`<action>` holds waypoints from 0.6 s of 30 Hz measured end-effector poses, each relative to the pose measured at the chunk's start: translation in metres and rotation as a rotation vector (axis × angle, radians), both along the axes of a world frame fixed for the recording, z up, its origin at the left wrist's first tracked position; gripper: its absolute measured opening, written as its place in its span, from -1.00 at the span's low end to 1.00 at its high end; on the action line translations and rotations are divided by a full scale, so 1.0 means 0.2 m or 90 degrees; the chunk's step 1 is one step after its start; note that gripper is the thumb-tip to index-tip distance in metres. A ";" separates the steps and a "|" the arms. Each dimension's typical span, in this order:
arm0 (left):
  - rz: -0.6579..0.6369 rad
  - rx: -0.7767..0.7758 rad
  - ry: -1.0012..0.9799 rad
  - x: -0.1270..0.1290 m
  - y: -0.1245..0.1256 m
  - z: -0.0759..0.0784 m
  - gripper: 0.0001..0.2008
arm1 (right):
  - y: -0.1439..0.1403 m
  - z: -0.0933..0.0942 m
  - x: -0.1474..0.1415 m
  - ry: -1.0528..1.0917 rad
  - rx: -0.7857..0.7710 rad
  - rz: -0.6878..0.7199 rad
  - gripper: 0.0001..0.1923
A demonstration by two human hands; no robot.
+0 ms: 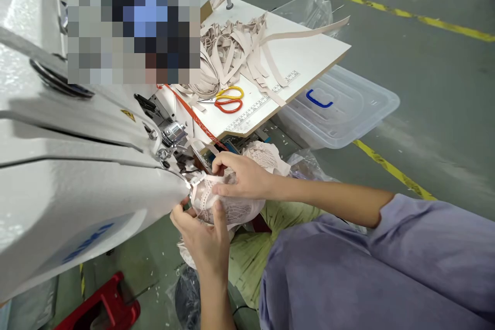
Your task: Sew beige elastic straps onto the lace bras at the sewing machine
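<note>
A pale pink lace garment (242, 211) lies under the end of a white sewing machine (42, 201), with its edge at the needle area. My right hand (249, 178) grips the garment from above, thumb and fingers closed on the lace near its edge. From below, my left hand (204, 237) pinches the same garment close to the machine's tip, its thumb lying on the lace. More of the lace fabric (265, 154) bunches up behind my right hand. The garment's underside and some left fingertips are hidden.
On the white worktable (309, 51) lie scissors (229, 99) with yellow and red handles and a heap of beige elastic strips (232, 51). A clear plastic bin lid (348, 105) is beyond the table edge. A red stool (112, 301) stands at lower left.
</note>
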State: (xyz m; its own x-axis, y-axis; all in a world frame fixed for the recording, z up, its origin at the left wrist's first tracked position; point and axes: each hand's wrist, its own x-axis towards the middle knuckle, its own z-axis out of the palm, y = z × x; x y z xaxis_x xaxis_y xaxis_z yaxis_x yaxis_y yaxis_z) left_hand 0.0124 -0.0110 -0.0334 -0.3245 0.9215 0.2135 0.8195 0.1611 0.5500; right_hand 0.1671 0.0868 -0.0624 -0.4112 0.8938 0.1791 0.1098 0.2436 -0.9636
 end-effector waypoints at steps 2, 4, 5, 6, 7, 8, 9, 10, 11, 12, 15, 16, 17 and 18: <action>0.004 0.005 -0.022 0.00 -0.01 0.00 -0.25 | -0.01 0.01 0.00 0.000 -0.005 -0.003 -0.61; 0.009 0.021 -0.058 -0.01 -0.02 -0.01 -0.28 | -0.01 0.02 -0.01 -0.003 -0.017 -0.005 -0.61; 0.009 0.030 -0.079 -0.02 -0.02 -0.01 -0.30 | -0.01 0.03 -0.02 -0.009 -0.026 -0.006 -0.60; 0.010 0.037 -0.098 -0.02 -0.03 -0.02 -0.32 | -0.01 0.03 -0.02 -0.017 -0.037 -0.008 -0.60; 0.009 0.044 -0.118 -0.03 -0.03 -0.02 -0.35 | -0.01 0.04 -0.03 -0.025 -0.049 -0.010 -0.59; 0.006 0.052 -0.138 -0.03 -0.04 -0.02 -0.38 | -0.01 0.05 -0.04 -0.027 -0.063 -0.011 -0.58; 0.001 0.056 -0.161 -0.03 -0.05 -0.02 -0.42 | -0.01 0.05 -0.04 -0.022 -0.077 -0.008 -0.57; -0.005 0.058 -0.187 -0.03 -0.06 -0.02 -0.46 | -0.02 0.06 -0.04 -0.009 -0.092 0.000 -0.56; -0.010 0.063 -0.214 -0.03 -0.07 -0.02 -0.51 | -0.02 0.06 -0.03 0.007 -0.110 0.014 -0.58; -0.015 0.068 -0.243 -0.02 -0.09 -0.02 -0.55 | -0.03 0.07 -0.01 0.026 -0.127 0.035 -0.60; -0.025 0.077 -0.341 0.01 -0.16 -0.01 -0.61 | -0.07 0.07 0.07 0.061 -0.161 0.103 -0.69; -0.026 0.077 -0.377 0.02 -0.19 -0.01 -0.61 | -0.09 0.07 0.10 0.060 -0.158 0.115 -0.71; -0.026 0.070 -0.414 0.03 -0.21 -0.01 -0.61 | -0.11 0.07 0.13 0.055 -0.151 0.120 -0.71; -0.023 0.056 -0.449 0.03 -0.23 -0.01 -0.60 | -0.13 0.07 0.16 0.048 -0.143 0.120 -0.71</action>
State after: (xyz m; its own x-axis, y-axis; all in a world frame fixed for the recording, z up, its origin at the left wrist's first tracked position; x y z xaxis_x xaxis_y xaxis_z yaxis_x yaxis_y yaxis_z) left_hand 0.0183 -0.0565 -0.0363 -0.3827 0.9231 0.0383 0.2671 0.0709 0.9610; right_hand 0.1982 0.0615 -0.0474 -0.5673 0.8232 0.0218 0.0095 0.0330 -0.9994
